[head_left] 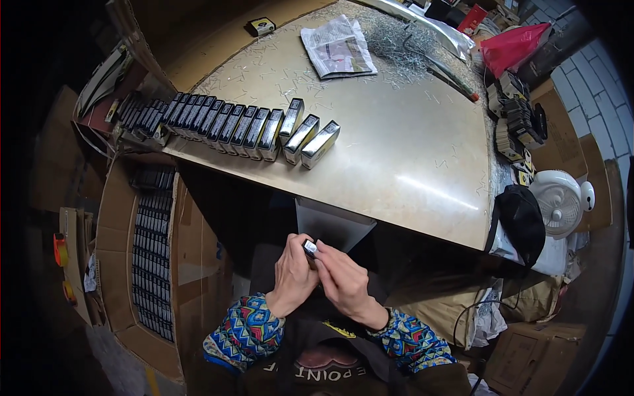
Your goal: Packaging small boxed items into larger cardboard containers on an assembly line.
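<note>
In front of my body, below the table's near edge, both hands are closed around a small black box with a shiny light end. My left hand wraps around its side. The fingertips of my right hand press on its other side, near the upper end. Most of the box is hidden by my fingers. A row of similar small black-and-white boxes stands on the table ahead and to the left. The last few at its right end are tilted and spaced apart.
The pale table carries a folded newspaper and a heap of thin bent wire pieces. At left, an open carton holds packed rows of black boxes. A white fan and black cloth are at right.
</note>
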{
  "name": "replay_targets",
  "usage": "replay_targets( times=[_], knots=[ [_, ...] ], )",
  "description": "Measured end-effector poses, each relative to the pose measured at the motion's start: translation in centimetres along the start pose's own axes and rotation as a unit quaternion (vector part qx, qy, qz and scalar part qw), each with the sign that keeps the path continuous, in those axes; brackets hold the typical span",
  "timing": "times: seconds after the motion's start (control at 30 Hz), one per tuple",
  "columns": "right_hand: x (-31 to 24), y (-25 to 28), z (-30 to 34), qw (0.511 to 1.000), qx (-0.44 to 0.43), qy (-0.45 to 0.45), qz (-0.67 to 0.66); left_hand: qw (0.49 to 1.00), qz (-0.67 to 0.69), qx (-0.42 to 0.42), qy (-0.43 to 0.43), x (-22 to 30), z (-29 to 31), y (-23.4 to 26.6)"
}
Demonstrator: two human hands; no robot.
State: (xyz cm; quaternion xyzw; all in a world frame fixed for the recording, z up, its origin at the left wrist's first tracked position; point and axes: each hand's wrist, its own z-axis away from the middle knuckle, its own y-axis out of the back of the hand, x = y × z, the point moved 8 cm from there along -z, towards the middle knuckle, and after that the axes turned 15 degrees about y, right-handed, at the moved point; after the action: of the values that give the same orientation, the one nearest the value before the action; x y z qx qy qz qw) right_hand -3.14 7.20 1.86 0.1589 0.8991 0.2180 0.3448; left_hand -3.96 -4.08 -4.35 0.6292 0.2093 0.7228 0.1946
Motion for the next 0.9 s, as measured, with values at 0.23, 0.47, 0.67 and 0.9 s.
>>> replay_targets(
  times=[0.23,0.47,0.67,0.9],
  knots=[
    [5.3,4.7,-1.1,0.997,0.039,-0.066,-0.025,0.987,-0.054,-0.104,-0.110,8.7,-2.9,0.6],
    [12.0,11.6,-9.8,0.983,0.168,-0.049,0.057,0.902,-0.274,0.174,-0.285,16.5,-10.9,3.3],
    [20.7,7.7,-15.5,0.993,0.019,-0.031,0.116,0.865,-0.420,0.041,-0.272,13.7,-23.7,7.2],
    [29.2,1.9,-20.5,0.961,-0.101,0.030,0.255,0.823,-0.472,0.006,-0.315,13.3,-36.4,2.1]
  ],
)
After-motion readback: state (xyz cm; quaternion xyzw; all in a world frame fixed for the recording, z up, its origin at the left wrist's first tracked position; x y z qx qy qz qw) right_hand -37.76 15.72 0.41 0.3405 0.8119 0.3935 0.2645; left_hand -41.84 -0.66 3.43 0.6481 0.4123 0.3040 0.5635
